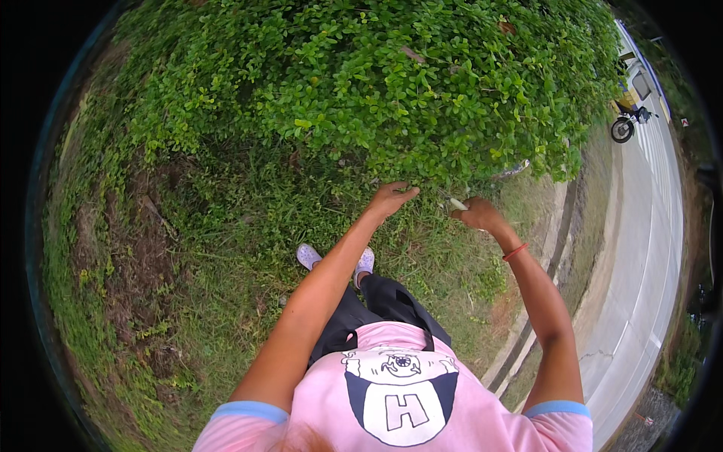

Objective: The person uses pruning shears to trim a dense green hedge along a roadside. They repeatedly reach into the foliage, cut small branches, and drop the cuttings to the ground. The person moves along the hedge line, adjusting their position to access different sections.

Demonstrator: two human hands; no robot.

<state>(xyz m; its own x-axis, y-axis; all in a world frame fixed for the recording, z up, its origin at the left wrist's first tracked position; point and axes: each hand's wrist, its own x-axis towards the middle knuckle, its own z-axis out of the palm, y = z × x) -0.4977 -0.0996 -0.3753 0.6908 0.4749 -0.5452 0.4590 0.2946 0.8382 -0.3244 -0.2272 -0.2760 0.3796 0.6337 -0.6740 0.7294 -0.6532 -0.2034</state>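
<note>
A dense green leafy shrub (395,101) fills the upper part of the head view. My right hand (482,216) grips a small hand tool (458,204) with a pale handle, just below the shrub's lower right edge. The tool points left, and a thin metal part shows at its tip; it looks like hand shears, but my fingers hide the rest. My left hand (391,199) is to the left of the tool, just under the lower leaves. Its thumb and fingers are apart, and I see nothing held in it.
Grass (254,226) and low weeds cover the ground around my purple clogs (308,255). Bare brown soil (138,248) shows at left. A concrete drain channel (522,339) runs along the right, beside a paved road (627,305). A motorcycle (627,125) stands on that road.
</note>
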